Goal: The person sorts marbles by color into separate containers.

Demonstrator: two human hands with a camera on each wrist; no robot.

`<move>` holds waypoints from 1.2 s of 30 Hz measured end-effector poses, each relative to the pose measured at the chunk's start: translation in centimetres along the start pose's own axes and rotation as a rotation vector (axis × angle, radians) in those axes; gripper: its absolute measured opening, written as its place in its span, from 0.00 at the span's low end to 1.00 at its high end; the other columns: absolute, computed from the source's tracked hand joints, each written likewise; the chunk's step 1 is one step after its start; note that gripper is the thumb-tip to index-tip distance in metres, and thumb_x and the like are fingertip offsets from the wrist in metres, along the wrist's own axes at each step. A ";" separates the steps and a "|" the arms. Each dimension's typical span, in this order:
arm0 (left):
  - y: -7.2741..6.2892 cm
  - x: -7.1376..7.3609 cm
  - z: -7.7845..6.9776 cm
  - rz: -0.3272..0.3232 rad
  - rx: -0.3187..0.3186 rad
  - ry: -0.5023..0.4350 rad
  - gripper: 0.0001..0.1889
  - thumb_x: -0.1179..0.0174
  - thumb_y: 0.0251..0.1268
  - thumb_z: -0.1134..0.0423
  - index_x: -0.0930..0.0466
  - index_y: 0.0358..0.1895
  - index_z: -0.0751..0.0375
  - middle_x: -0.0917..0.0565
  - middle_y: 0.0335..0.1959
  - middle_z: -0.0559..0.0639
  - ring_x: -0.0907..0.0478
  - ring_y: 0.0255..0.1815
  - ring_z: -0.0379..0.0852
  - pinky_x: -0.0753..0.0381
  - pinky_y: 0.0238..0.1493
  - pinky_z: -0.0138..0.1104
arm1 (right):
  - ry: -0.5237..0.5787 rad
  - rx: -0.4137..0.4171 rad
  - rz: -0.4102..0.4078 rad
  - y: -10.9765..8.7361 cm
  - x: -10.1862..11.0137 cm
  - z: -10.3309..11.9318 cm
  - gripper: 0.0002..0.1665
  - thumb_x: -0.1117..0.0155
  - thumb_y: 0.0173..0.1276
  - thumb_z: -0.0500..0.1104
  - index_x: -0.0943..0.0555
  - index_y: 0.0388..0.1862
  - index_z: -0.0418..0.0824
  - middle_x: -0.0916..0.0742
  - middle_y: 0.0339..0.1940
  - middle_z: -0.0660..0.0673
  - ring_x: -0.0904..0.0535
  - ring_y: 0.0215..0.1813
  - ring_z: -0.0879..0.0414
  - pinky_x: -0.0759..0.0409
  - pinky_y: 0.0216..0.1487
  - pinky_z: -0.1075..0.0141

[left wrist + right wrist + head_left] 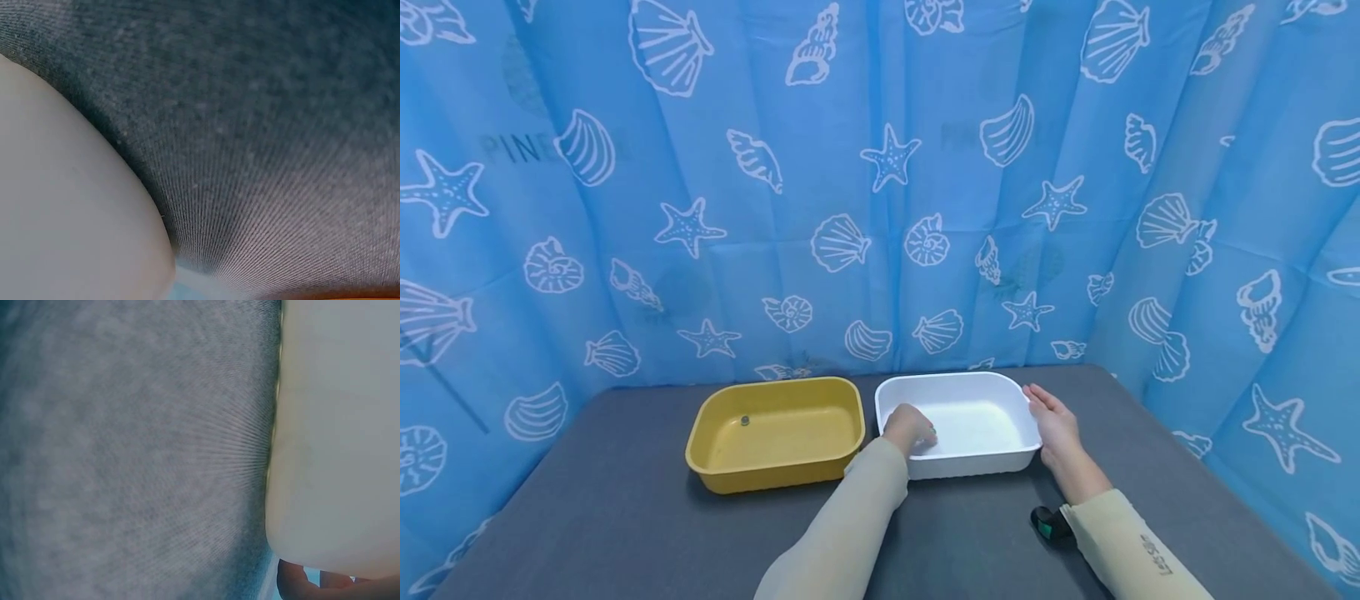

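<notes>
A white basin (976, 463) stands upright on the table, right of centre. My left hand (907, 427) reaches over its near left corner, with fingers curled down inside. A small greenish speck shows at those fingertips, but I cannot tell what they hold. At the basin's right end, my right hand (1057, 427) touches the outer wall by the rim, its visible fingers extended. The basin wall (75, 187) takes up the left side of the left wrist view. In the right wrist view, fingers (292, 582) show past the basin's edge.
Left of the white basin stands a yellow basin (775, 477) with a small grey metal piece (745, 421) inside. A black strap with a green patch (1047, 525) is by the right sleeve. A blue shell-patterned curtain (880, 208) hangs behind the grey cloth-covered table (625, 517).
</notes>
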State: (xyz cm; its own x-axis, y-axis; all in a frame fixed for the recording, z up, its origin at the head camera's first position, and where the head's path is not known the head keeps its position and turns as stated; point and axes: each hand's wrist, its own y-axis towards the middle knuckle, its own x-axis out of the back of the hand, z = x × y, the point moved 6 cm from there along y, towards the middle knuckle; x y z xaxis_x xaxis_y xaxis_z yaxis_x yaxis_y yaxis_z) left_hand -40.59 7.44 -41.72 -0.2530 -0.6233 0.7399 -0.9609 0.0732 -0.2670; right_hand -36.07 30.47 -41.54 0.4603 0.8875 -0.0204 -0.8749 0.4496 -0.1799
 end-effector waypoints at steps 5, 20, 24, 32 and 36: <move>-0.1 0.1 0.1 0.011 0.004 -0.029 0.06 0.27 0.50 0.64 0.12 0.33 0.58 0.18 0.31 0.48 0.22 0.35 0.45 0.22 0.46 0.31 | -0.012 0.004 0.008 0.1 -0.1 0.0 0.28 0.60 0.80 0.37 0.44 0.77 0.39 0.34 0.74 0.42 0.42 0.75 0.50 0.43 0.73 0.58; -1.0 5.5 0.2 -0.034 -0.177 -0.623 0.15 0.37 0.66 0.60 0.20 0.53 0.62 0.20 0.47 0.55 0.23 0.51 0.54 0.24 0.57 0.45 | -0.020 -0.002 0.050 1.2 -0.9 0.4 0.28 0.61 0.80 0.35 0.45 0.77 0.37 0.36 0.75 0.39 0.44 0.75 0.48 0.44 0.73 0.57; -2.5 7.8 1.6 -0.071 -0.235 -0.599 0.16 0.39 0.68 0.60 0.21 0.55 0.63 0.21 0.47 0.55 0.24 0.49 0.53 0.23 0.56 0.45 | -0.129 0.023 0.083 1.5 -0.8 1.3 0.28 0.62 0.80 0.36 0.46 0.77 0.34 0.37 0.75 0.36 0.44 0.75 0.44 0.42 0.72 0.54; -5.5 13.0 6.7 -0.150 -0.333 -0.519 0.17 0.42 0.71 0.59 0.22 0.56 0.66 0.20 0.47 0.55 0.24 0.49 0.52 0.23 0.53 0.47 | -0.444 0.154 0.224 1.2 0.7 4.3 0.31 0.65 0.81 0.41 0.52 0.77 0.29 0.41 0.75 0.29 0.45 0.73 0.32 0.40 0.68 0.41; -7.7 16.0 9.6 -0.217 -0.367 -0.403 0.18 0.42 0.71 0.60 0.23 0.57 0.67 0.20 0.46 0.56 0.24 0.49 0.52 0.23 0.51 0.46 | -0.613 0.251 0.297 0.9 1.9 5.7 0.34 0.66 0.82 0.46 0.55 0.76 0.26 0.44 0.73 0.23 0.48 0.73 0.29 0.41 0.68 0.40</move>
State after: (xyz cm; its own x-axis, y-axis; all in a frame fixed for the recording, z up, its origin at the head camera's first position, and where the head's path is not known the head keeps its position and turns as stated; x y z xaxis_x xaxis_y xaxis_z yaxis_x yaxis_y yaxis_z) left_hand -36.14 -10.60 -33.80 -0.0525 -0.8959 0.4412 -0.9802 0.1308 0.1488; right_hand -36.85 33.18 -36.10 0.0948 0.8398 0.5345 -0.9920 0.1248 -0.0202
